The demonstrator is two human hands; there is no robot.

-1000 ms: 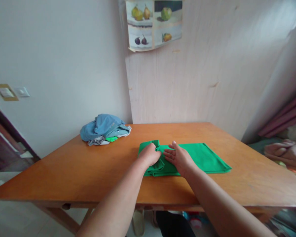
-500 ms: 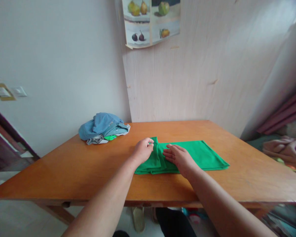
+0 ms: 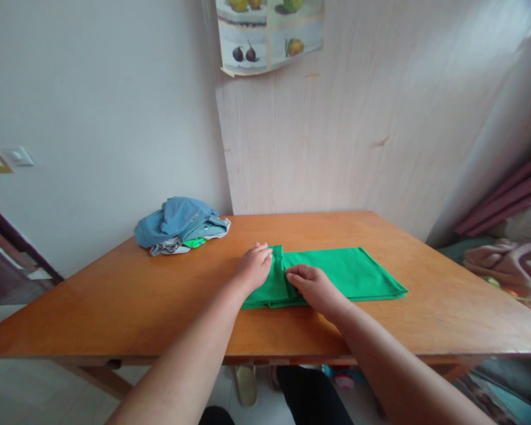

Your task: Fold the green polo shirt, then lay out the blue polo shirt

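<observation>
Two hands, left [image 3: 253,267] and right [image 3: 312,286], unclenched atop green cloth [image 3: 354,273]; clothes heap [image 3: 179,227] well apart

Wooden table [image 3: 115,307] against a white wall [image 3: 92,88] and pale wood panel [image 3: 336,130] — fruit poster [image 3: 269,35] above.

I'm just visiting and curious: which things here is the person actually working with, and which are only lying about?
In hand: green cloth, folded on the table, with the left hand and right hand on its left end.
Lying about: pile of blue clothes at the table's far corner; fruit poster on the wall.
</observation>
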